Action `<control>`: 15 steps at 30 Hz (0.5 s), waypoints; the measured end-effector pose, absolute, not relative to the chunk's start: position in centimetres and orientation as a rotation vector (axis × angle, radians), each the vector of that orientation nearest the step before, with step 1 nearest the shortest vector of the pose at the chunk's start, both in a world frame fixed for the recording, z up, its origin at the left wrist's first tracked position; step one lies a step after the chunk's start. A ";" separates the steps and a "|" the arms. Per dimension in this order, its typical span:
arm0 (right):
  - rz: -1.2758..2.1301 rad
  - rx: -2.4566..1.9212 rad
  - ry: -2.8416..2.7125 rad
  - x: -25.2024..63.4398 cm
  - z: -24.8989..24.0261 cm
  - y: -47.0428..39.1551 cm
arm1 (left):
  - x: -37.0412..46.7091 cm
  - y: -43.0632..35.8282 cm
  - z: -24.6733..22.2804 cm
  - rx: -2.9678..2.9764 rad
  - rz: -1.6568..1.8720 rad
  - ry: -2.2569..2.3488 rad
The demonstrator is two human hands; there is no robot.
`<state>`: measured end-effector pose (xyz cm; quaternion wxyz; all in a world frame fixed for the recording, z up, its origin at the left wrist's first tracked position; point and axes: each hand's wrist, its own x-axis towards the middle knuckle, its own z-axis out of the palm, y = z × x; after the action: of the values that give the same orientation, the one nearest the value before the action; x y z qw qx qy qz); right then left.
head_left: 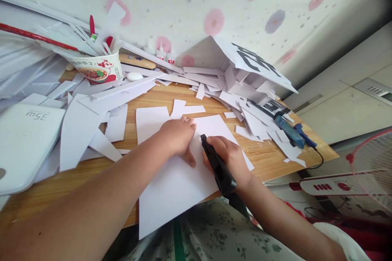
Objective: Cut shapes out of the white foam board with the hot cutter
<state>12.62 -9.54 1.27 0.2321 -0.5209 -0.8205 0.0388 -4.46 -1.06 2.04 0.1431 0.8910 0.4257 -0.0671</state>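
Observation:
A large white board (174, 197) lies at the table's front edge, one corner sticking out past it. My left hand (179, 136) rests on the board, palm down, fingers stretched out and thumb apart. Close to its right, my right hand (229, 157) is wrapped round a long, bulky black hand tool (219, 167). The narrow end of that tool points away from me, over the board; I cannot make out a blade or its exact kind. Small white offcuts (194, 109) lie just beyond the board's far edge.
White scraps (113, 122) pile up at left, around a paper noodle cup (98, 67) of tools. A white device (27, 147) lies at front left. A white model structure (248, 69) stands at back right, near a blue corded tool (304, 134). A fan (375, 167) is at far right.

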 end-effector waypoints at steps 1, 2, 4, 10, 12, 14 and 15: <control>0.113 -1.427 -2.259 12.6 1.3 -9.7 | -4.4 -1.0 2.0 2.572 -0.192 1.224; 0.121 -1.422 -2.262 12.5 1.3 -9.8 | -4.4 -1.0 2.0 2.578 -0.189 1.220; 0.133 -1.417 -2.254 12.3 1.4 -10.1 | -4.4 -1.0 1.9 2.596 -0.179 1.211; 0.222 -1.452 -2.224 11.9 2.1 -10.9 | -4.4 -1.0 2.0 2.618 -0.184 1.220; 0.257 -1.465 -2.225 11.8 2.3 -11.1 | -4.3 -0.9 2.2 2.610 -0.211 1.220; 0.243 -1.445 -2.232 11.7 2.2 -11.4 | -4.3 -0.9 2.3 2.596 -0.238 1.222; 0.219 -1.429 -2.234 11.7 2.1 -11.5 | -4.3 -1.0 2.3 2.590 -0.247 1.224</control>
<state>11.70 -11.49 2.06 0.2379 -0.5216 -0.8154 0.0799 -4.29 -0.95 2.35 0.1326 0.8929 0.4219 -0.0853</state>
